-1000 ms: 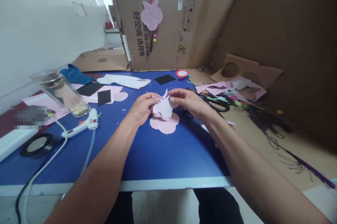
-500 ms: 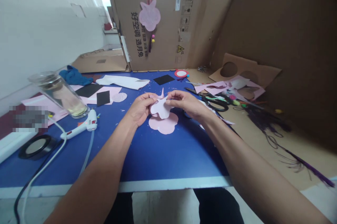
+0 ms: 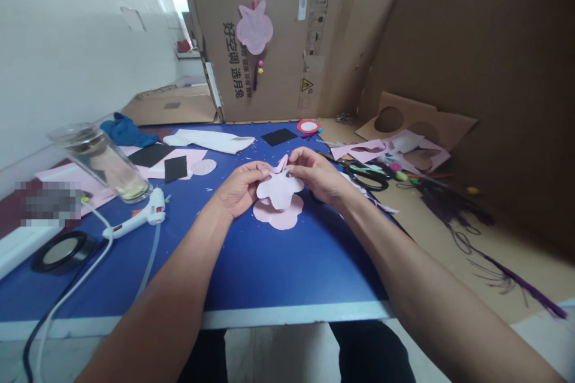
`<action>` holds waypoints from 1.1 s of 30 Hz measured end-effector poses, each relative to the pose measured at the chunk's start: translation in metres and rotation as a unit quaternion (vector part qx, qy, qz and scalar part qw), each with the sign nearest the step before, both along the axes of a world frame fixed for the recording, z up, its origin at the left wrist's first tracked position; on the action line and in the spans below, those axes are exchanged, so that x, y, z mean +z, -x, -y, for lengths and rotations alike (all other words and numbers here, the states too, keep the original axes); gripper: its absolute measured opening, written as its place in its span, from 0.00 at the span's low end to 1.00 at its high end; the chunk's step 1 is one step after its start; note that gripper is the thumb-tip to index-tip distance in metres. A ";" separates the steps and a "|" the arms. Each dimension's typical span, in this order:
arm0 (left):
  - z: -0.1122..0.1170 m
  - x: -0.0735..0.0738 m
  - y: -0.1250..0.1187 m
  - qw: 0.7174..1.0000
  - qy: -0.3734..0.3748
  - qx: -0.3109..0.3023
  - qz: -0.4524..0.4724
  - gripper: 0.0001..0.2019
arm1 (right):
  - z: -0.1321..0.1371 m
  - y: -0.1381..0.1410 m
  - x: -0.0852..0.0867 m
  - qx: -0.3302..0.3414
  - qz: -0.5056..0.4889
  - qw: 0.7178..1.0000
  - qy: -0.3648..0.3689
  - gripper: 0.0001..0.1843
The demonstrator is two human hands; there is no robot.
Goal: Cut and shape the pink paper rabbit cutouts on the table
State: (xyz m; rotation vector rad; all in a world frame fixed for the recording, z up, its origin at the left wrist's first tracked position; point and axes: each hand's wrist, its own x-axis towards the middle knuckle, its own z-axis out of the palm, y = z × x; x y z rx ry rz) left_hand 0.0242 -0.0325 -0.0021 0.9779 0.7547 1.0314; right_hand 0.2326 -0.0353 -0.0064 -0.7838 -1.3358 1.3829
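Observation:
Between my hands is a pale pink flower-shaped cutout [image 3: 281, 190] with rounded petals and pointed tips at its top. My left hand [image 3: 245, 187] pinches its upper left edge between thumb and fingers. At the upper right, my right hand [image 3: 313, 173] is closed on the cutout's pointed part, its fingertips partly hidden behind the piece. Below, a second pink scalloped cutout [image 3: 283, 220] lies flat on the blue tabletop [image 3: 296, 269], partly covered by the held one.
On the left are a white glue gun [image 3: 139, 218], a glass of liquid [image 3: 110, 167] and a tape roll [image 3: 65, 251]. Black-handled scissors [image 3: 368, 176], pink scraps [image 3: 359, 152] and dark tassels [image 3: 458, 206] lie right. A cardboard panel [image 3: 278, 89] with a hung pink flower ornament [image 3: 254, 29] stands behind.
My right hand has shifted slightly right and up along the cutout's edge. The held cutout now faces me more fully, showing more of its petals. My left hand keeps its pinch.

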 end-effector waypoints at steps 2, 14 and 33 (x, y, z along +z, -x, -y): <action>-0.001 -0.002 0.000 1.000 -0.003 -0.001 0.002 0.08 | -0.001 0.001 -0.001 -0.005 -0.006 1.000 0.001 0.21; -0.006 -0.008 0.001 0.999 0.007 0.032 0.032 0.08 | 0.003 0.004 0.002 -0.034 0.022 0.999 0.009 0.13; -0.004 -0.006 -0.001 0.997 -0.006 0.070 -0.012 0.10 | 0.004 0.004 0.000 -0.059 0.142 0.988 0.004 0.15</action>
